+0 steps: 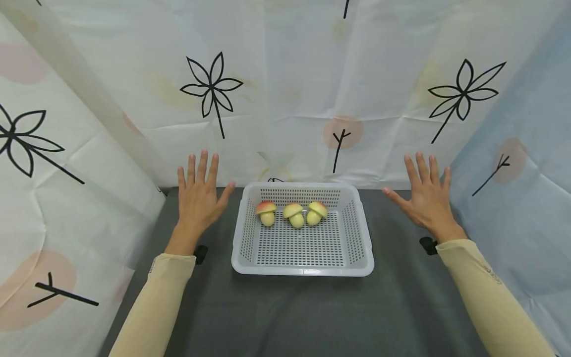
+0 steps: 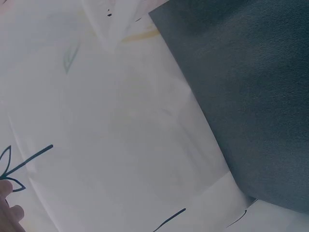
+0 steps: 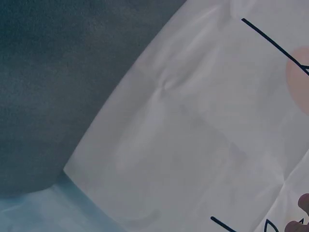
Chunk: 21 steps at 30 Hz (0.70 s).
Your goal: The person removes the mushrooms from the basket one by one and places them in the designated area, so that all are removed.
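A white perforated plastic basket sits between the two hands in the head view. Inside it, toward the back left, lie three mushroom-shaped pieces: one on the left with a red and yellow cap, a middle one with a yellow cap, and one on the right with a reddish yellow cap. My left hand is held up left of the basket, fingers straight and spread, holding nothing. Right of the basket, my right hand is raised the same way, touching nothing. Only fingertips show in each wrist view.
A dark grey table carries the basket. White cloth printed with black flowers stands behind it, with more cloth along the left and a bluish side at the right. A thin black wire shows just behind the basket.
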Tool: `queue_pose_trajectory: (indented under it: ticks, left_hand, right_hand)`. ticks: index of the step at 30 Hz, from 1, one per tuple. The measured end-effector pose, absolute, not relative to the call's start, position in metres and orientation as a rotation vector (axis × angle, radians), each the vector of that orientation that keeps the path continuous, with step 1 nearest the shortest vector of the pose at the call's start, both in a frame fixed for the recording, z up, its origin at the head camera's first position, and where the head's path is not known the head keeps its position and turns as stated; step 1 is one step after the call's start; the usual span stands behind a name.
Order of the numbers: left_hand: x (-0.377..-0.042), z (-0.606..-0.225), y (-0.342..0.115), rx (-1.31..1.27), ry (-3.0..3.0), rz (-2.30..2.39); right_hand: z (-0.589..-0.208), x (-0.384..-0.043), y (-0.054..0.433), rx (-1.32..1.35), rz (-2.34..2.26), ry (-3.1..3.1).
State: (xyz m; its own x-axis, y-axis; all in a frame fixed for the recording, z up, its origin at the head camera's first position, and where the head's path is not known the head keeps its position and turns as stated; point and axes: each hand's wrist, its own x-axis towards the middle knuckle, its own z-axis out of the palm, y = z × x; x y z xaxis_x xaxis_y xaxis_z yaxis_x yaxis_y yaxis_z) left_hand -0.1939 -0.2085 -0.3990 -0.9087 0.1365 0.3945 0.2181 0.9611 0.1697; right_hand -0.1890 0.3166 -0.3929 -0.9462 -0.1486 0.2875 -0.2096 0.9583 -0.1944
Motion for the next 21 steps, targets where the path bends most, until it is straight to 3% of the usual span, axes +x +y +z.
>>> queue_pose_trajectory:
  ticks: [21]
  left_hand:
    - [-0.146,-0.449,-0.199,-0.321,-2.654,-0.625]
  right_hand:
    - [-0.419,-0.148,0.28,0.431,0.604,-2.838]
